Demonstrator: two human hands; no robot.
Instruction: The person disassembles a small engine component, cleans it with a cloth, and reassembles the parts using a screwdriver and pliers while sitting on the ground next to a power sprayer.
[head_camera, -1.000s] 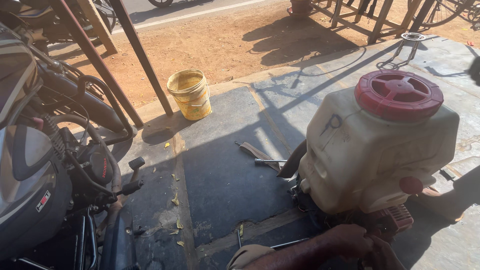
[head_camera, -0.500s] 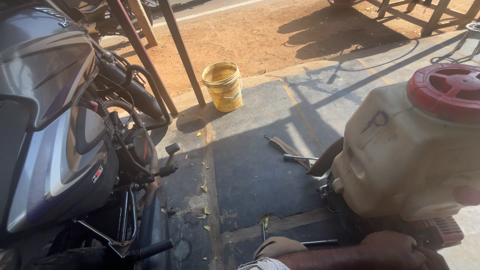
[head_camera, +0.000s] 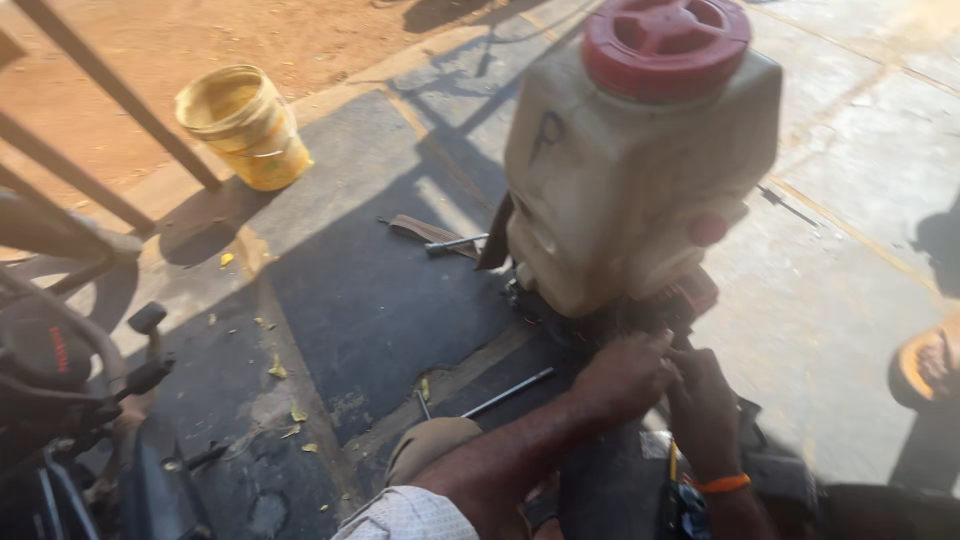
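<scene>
Tank: the big cream plastic tank (head_camera: 625, 180) with a red cap (head_camera: 665, 45) stands on a small engine (head_camera: 640, 310), far from the person, on the grey floor (head_camera: 380, 300).
Left hand: the left hand (head_camera: 625, 375) is curled, fingers at the engine's dark base; a grip cannot be told.
Right hand: the right hand (head_camera: 705, 410), just beside it, is bent the same way.
Handling: it looks hard, bulky, maybe heavy; best held low by the base.
Nearby: a yellow bucket (head_camera: 245, 125) far left, a metal rod (head_camera: 505, 393) near.
</scene>
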